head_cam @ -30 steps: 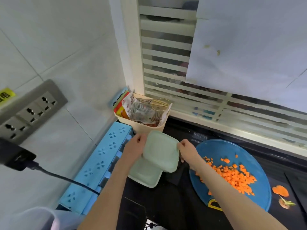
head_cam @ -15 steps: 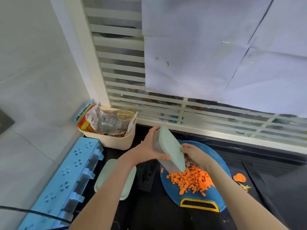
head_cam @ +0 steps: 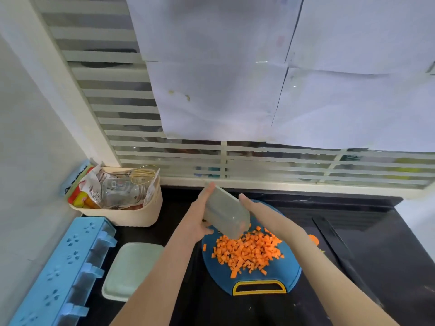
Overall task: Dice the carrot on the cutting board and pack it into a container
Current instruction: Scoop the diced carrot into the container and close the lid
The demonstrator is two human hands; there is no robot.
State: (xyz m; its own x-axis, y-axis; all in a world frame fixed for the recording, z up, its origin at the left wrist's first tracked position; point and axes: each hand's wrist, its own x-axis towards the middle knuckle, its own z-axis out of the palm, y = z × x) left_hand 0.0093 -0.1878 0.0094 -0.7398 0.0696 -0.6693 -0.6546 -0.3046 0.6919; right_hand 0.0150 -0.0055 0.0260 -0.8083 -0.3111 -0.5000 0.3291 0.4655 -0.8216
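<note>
- At the far left a blue rack [head_cam: 61, 274] runs along the wall, and behind it a cream basket [head_cam: 141, 215] holds packets; both stand well apart from the work, out of the way as we judge it
- The pale green lid [head_cam: 131, 269] lies flat on the dark worktop [head_cam: 211, 307], near the left of the cutting board; we take it that it is set aside to leave the box free for filling, yet close enough to reach when the time comes to shut it
- Our left hand [head_cam: 199, 220] clasps the clear container [head_cam: 226, 211] from its left side, fingers laid up along the wall and thumb curled round the near end; it holds the box tilted in the air, its lower end just above the far edge of the heap, a slant that we read as getting ready to take the dice; which end is the mouth we cannot tell
- The diced carrot [head_cam: 247, 251] lies heaped in the middle of the blue cutting board [head_cam: 292, 276]; we see none inside the box, so cutting looks done and packing not yet begun
- Our right hand [head_cam: 256, 208] holds nothing, its fingers straight and pressed together at the box's right side; whether it touches we cannot tell, and we judge it placed to steady the box or sweep the dice in
- A carrot end [head_cam: 314, 240] lies just beside the board's right edge, partly hidden by the forearm, apparently a discard
</note>
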